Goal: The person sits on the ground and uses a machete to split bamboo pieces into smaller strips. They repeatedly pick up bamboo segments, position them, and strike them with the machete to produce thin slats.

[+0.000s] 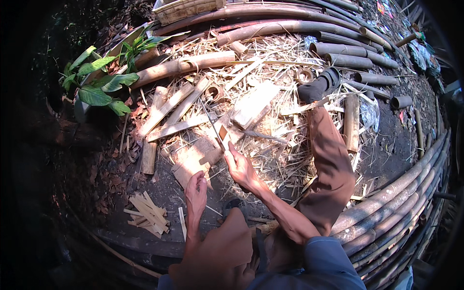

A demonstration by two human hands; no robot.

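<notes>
My right hand point(240, 168) is closed round the lower end of a long, thin-bladed knife point(211, 121). Its dark blade slants up and away to the left, over the chips. A small tan flat piece point(223, 132) shows against the blade, just above my fingers. Lower and to the left, my left hand point(195, 189) has its fingers curled inward; whether anything is in them is hidden. Beside it lies a sunlit wooden board point(189, 162) on the ground. A pale squared wood block point(252, 108) rests beyond my right hand, among shavings.
Split bamboo pieces point(169, 110) lie left of the block. Cut strips point(149, 212) form a small pile near left. Long bamboo poles point(382, 212) curve along the right; more poles point(290, 26) lie at the back by a crate point(186, 10). A leafy plant point(99, 87) stands far left.
</notes>
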